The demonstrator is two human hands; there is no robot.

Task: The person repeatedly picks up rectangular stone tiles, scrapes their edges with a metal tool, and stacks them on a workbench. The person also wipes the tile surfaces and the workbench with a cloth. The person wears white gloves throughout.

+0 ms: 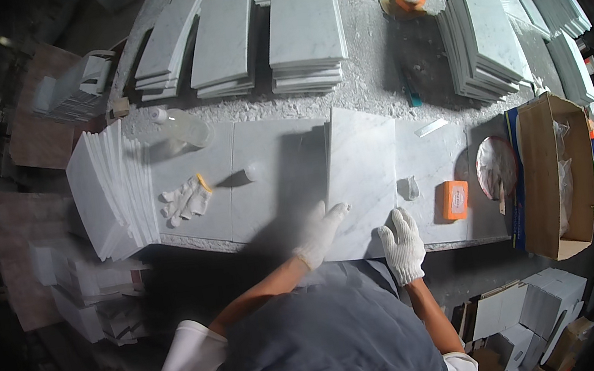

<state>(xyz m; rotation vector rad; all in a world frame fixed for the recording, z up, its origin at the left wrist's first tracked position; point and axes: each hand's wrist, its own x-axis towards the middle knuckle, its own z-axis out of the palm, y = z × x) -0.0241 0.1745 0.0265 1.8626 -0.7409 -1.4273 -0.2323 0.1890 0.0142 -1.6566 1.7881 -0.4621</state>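
A white marble tile (pixel 362 168) with faint grey veins lies lengthwise before me on the worktable, its near end by my body. My left hand (pixel 322 235), in a white knit glove and slightly blurred, reaches over the tile's left edge with fingers stretched out. My right hand (pixel 403 248), gloved alike, rests at the near right corner, thumb and fingers apart. Just right of the tile sit a small clear plastic cup (pixel 408 188) and an orange box (pixel 455 200). Left of it stands another small cup (pixel 253 171).
Leaning tiles (pixel 110 190) and a spare glove (pixel 188 200) are at left, near a clear bottle (pixel 182 128). Tile stacks (pixel 303 23) line the far side; another stack (pixel 486 34) stands right. A round dish (pixel 496 165) and cardboard box (pixel 551 178) occupy the right end.
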